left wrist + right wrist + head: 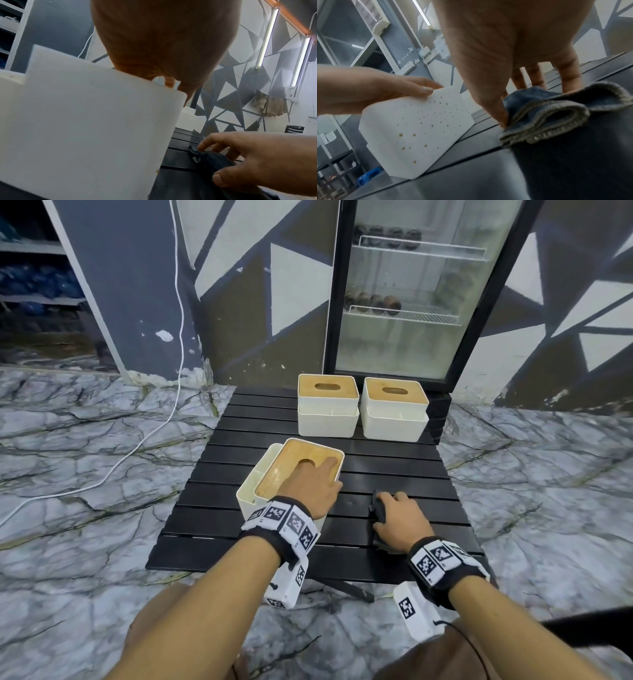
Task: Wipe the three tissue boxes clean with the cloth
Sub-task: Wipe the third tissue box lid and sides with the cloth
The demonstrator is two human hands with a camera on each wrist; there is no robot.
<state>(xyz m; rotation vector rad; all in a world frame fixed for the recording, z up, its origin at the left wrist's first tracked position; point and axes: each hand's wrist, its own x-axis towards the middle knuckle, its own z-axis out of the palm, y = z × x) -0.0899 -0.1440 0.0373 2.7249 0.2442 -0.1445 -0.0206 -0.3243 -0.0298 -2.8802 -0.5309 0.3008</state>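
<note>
Three white tissue boxes with wooden lids stand on a black slatted table [394, 460]. Two of them [328, 405] [394, 409] sit side by side at the far edge. The third box [255, 484] [85, 128] [419, 128] is at the near left, turned at an angle. Brown specks dot its side wall. My left hand [325, 474] [368, 88] lies on its lid, thumb hooked over the right edge. My right hand [390, 511] [257, 162] rests on a crumpled dark blue cloth [378, 508] [211, 158] [556, 108] on the table to the box's right, and thumb and fingers pinch its folds.
A glass-door fridge [421, 302] stands right behind the table. A white cable [150, 433] runs across the marble floor at the left. The near box hangs close to the table's left edge. Bare slats lie between the near box and the back pair.
</note>
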